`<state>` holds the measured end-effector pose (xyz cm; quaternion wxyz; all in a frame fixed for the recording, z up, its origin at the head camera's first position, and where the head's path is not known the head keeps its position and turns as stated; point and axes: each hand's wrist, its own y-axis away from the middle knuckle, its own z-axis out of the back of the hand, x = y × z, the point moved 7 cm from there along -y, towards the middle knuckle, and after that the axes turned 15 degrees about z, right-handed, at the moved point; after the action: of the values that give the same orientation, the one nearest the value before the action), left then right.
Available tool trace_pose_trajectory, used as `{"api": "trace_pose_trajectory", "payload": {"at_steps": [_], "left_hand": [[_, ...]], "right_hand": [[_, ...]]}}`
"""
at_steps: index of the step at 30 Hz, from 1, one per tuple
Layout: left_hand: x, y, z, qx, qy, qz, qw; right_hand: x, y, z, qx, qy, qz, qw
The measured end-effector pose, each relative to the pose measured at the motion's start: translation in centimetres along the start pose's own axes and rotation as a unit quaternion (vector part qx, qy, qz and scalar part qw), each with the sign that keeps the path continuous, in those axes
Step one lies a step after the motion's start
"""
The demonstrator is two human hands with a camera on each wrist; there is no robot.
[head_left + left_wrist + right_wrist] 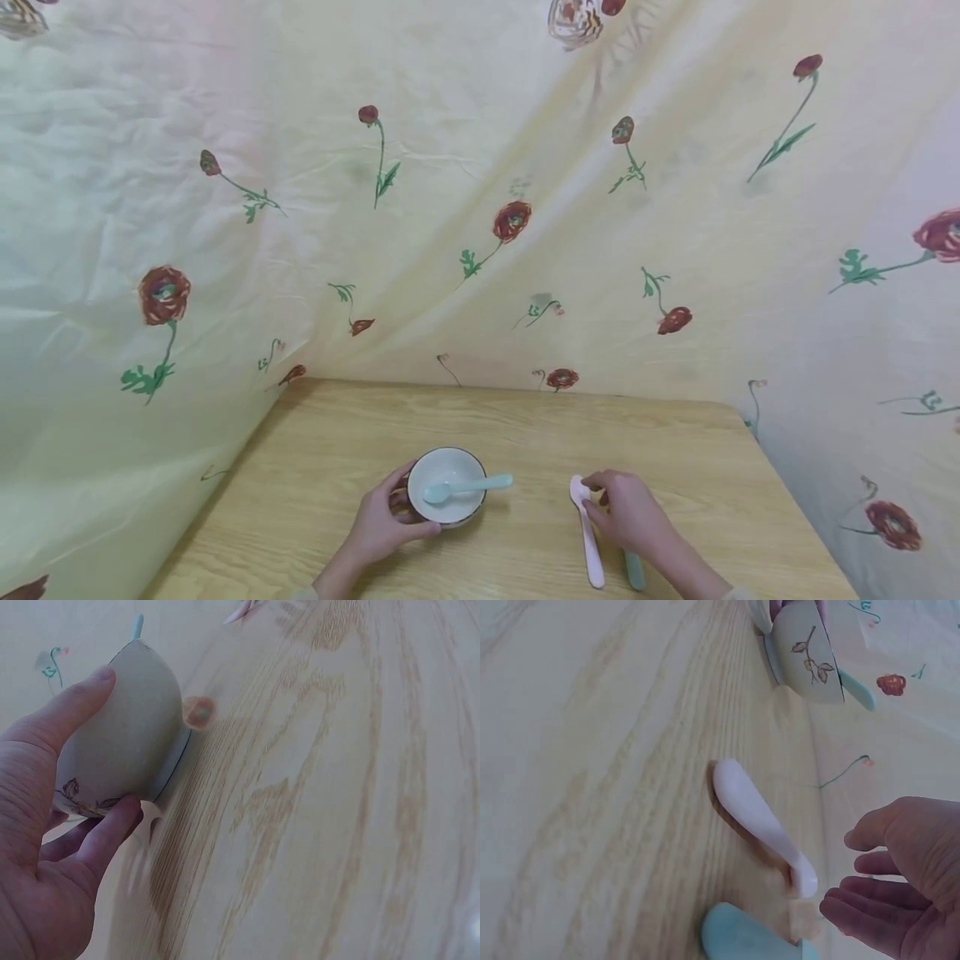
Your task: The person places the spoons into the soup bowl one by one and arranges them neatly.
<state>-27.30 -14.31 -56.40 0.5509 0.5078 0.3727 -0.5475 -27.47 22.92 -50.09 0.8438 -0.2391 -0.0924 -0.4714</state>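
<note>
My left hand [381,521] grips a white bowl [447,515] with a dark rim; the thumb lies on its near side and the fingers curve round the left side. A light blue-green spoon [472,485] rests in the bowl, its handle jutting over the right rim. In the left wrist view the bowl [127,727] shows its outer wall, with a printed sprig. My right hand [628,512] hovers by the head of a pale pink spoon [588,542] on the table. The right wrist view shows loosely bent fingers apart from the pink spoon [754,814], holding nothing.
A second blue-green spoon [634,572] lies right of the pink one, partly hidden under the right hand and wrist. Everything stands on a wood-grain table [525,425]. A flower-printed cloth [435,250] hangs behind the table and along both sides.
</note>
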Motion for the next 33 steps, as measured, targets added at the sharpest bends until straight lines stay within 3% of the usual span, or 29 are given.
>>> {"api": "trace_pose_trajectory", "payload": {"at_steps": [10,19,33], "left_hand": [[0.4,0.4,-0.3,0.007,0.010,0.008,0.9999],[0.2,0.4,-0.3,0.000,0.004,0.009,1.0000],[0.0,0.1,-0.1,-0.002,0.002,0.007,1.0000]], "right_hand": [[-0.3,1.2,-0.5,0.000,-0.010,-0.067,0.998],[-0.2,1.9,-1.4,0.009,-0.010,-0.082,0.997],[0.2,2.3,-2.5,0.021,-0.020,-0.048,0.998]]}}
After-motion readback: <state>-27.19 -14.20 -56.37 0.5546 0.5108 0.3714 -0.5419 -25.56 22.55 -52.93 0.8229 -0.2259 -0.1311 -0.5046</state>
